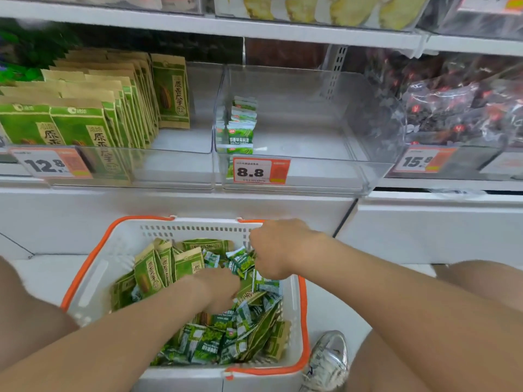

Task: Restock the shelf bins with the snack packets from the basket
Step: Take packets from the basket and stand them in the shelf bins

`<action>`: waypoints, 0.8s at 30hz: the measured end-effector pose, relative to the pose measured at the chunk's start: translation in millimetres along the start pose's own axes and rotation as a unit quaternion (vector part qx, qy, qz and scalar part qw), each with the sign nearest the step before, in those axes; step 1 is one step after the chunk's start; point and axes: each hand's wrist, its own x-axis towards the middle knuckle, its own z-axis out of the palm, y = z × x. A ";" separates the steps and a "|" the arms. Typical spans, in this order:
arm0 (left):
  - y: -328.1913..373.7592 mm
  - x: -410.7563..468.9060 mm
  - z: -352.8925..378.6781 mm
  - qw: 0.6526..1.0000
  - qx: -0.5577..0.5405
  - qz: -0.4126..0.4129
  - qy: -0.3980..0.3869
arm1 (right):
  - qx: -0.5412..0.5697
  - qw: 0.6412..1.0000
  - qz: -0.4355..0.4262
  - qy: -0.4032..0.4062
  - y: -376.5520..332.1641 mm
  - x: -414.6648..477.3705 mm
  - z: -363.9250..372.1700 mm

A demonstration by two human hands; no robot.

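Note:
A white basket with an orange rim (93,267) sits on the floor below the shelf, full of green snack packets (203,346) and larger tan-and-green packets (152,273). My left hand (218,290) reaches down into the pile, fingers buried among small packets. My right hand (274,247) is at the basket's far right side, closed on small green packets (240,261). Above, a clear bin with an 8.8 tag (311,168) holds a short row of small green packets (240,128) at its left side. The bin to its left (181,165) holds tan-and-green packets (93,108).
A bin of dark wrapped packets (458,108) with a 15.8 tag stands at the right. A white shelf ledge (198,202) juts out above the basket. My knees flank the basket, and a silver shoe (328,360) rests by its right corner.

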 end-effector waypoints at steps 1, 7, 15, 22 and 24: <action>0.8 3.6 10.3 1.000 0.026 -0.008 -0.013 | -0.012 1.000 -0.009 -0.027 -2.0 -0.3 6.5; -1.2 22.9 47.1 0.993 0.109 -0.011 -0.042 | -0.025 0.994 -0.021 -0.100 -7.6 8.9 26.6; 8.0 27.4 37.1 0.992 0.122 -0.044 -0.006 | -0.030 0.995 -0.042 -0.081 -3.2 24.1 28.8; -2.8 24.3 7.8 0.997 0.007 -0.078 0.029 | -0.040 0.995 -0.043 -0.082 1.5 34.2 16.8; -9.9 19.8 -12.3 0.994 -0.047 -0.077 0.062 | -0.032 0.997 -0.026 -0.067 3.8 32.8 7.6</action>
